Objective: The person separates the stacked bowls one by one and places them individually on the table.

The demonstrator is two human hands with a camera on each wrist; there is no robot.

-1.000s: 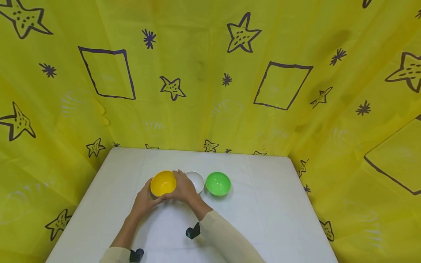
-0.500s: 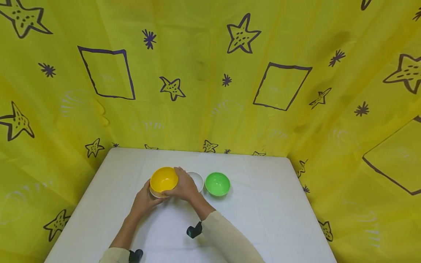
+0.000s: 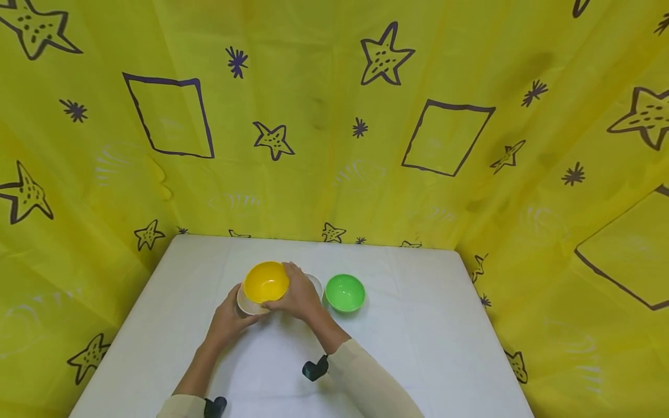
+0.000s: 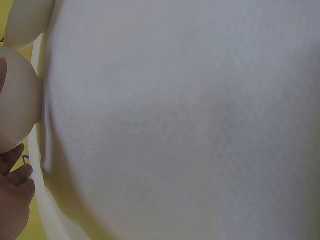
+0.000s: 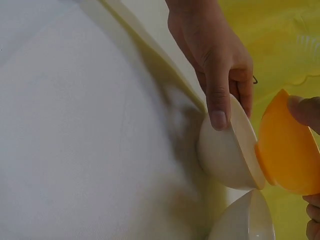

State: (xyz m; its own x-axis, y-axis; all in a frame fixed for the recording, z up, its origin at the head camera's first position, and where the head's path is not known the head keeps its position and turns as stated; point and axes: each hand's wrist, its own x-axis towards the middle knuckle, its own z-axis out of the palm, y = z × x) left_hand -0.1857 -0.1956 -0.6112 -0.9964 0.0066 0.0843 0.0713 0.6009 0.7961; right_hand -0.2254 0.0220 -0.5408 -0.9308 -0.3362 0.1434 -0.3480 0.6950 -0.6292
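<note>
My right hand (image 3: 300, 293) grips a yellow bowl (image 3: 266, 281) by its side, thumb near the rim. The yellow bowl is tilted and raised over a white bowl (image 3: 245, 306), overlapping its right part. In the right wrist view, the yellow bowl (image 5: 285, 150) has its base right at the white bowl's mouth. My left hand (image 3: 229, 320) holds this white bowl (image 5: 225, 152) at its rim, thumb outside and fingers behind. A second white bowl (image 3: 316, 285) is partly hidden behind my right hand. To its right stands a green bowl (image 3: 345, 293).
The bowls are on a table with a white cloth (image 3: 407, 348). A yellow curtain (image 3: 324, 191) printed with stars and frames surrounds its back and sides. Each wrist carries a small black camera, such as the black camera (image 3: 316, 368) on the right.
The right hand has lifted the yellow bowl up out of the white bowl and moved it slightly right, uncovering the white bowl. The left hand has stayed nearly still.
</note>
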